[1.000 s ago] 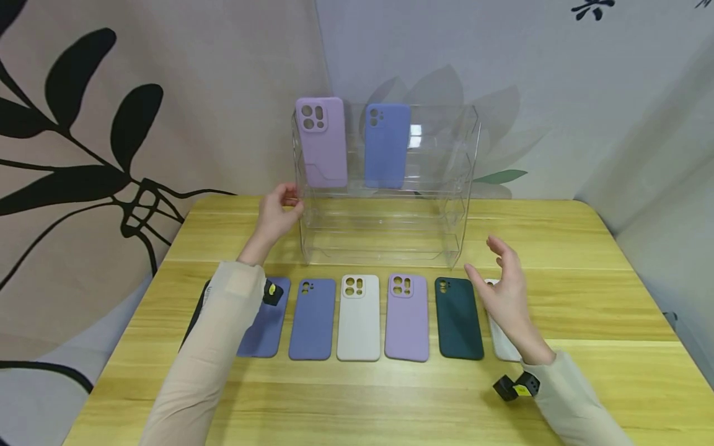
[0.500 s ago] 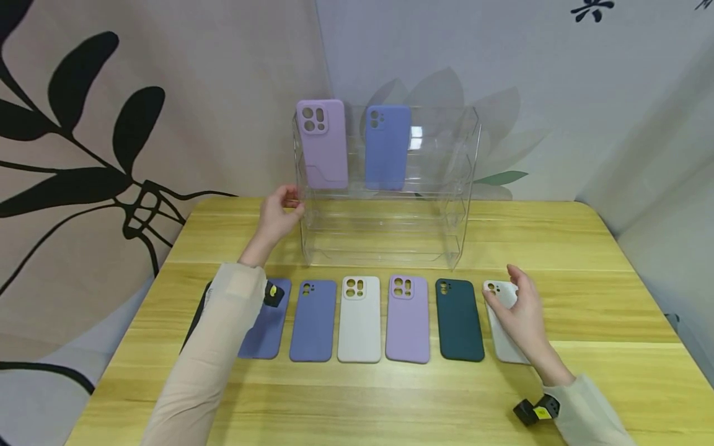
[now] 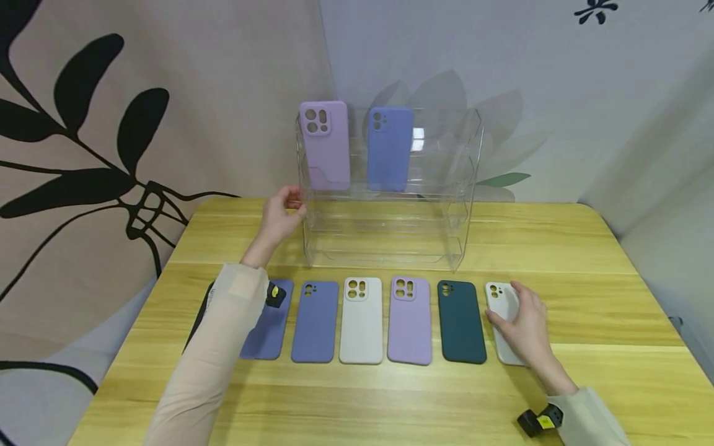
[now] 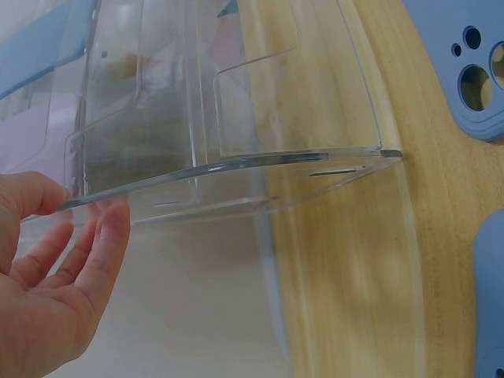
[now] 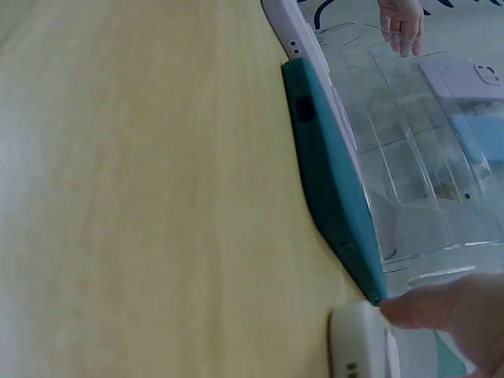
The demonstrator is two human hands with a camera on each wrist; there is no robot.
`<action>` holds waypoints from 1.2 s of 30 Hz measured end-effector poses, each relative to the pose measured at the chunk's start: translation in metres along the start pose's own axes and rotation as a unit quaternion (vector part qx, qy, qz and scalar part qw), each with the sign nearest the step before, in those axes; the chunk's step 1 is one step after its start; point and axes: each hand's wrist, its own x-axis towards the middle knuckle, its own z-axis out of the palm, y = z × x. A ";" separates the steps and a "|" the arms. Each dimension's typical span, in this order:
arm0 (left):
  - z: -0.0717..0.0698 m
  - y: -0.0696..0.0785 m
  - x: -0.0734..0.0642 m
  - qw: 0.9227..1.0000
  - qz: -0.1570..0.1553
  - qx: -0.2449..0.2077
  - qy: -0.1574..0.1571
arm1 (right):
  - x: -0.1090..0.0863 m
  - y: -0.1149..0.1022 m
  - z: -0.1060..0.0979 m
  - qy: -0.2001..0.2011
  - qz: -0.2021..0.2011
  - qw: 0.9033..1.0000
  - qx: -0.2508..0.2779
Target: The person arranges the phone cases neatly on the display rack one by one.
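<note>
A clear acrylic display rack (image 3: pixel 385 244) stands at the back of the table. My left hand (image 3: pixel 281 217) pinches its left side panel, with thumb and fingers on either face of the edge in the left wrist view. On the rack's top tier lean a lilac phone case (image 3: pixel 329 155) and a blue phone case (image 3: pixel 390 155). At the right end of a row on the table, my right hand (image 3: pixel 527 325) grips a white phone case (image 3: pixel 502 301) across its width. The thumb is at the case's left edge; the fingers reach its right side, partly hidden.
Left of the white case lie a dark green case (image 3: pixel 463 322), a lilac case (image 3: pixel 409 331), another white case (image 3: pixel 361 331) and a blue case (image 3: pixel 315 322). Another blue case (image 3: pixel 268 334) and a dark item (image 3: pixel 199 316) are partly behind my left sleeve.
My right hand has moved down and to the right from above the table onto the white phone case, its fingers closing around it. My left hand stays at the rack's side.
</note>
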 end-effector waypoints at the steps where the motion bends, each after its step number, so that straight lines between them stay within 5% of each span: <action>1: 0.000 0.000 0.000 1.000 -0.001 -0.001 -0.001 | 0.000 0.001 0.000 -0.003 0.004 1.000 -0.005; 13: 0.000 0.000 -0.001 1.000 0.004 -0.001 0.005 | 0.007 0.002 0.000 -0.047 0.061 0.996 -0.054; 28: 0.000 0.000 -0.001 1.000 -0.002 -0.003 -0.003 | 0.010 0.003 -0.004 -0.059 0.051 0.995 -0.069; 36: -0.001 0.001 -0.001 1.000 -0.004 -0.001 -0.002 | 0.011 0.003 -0.006 -0.034 0.023 0.998 -0.051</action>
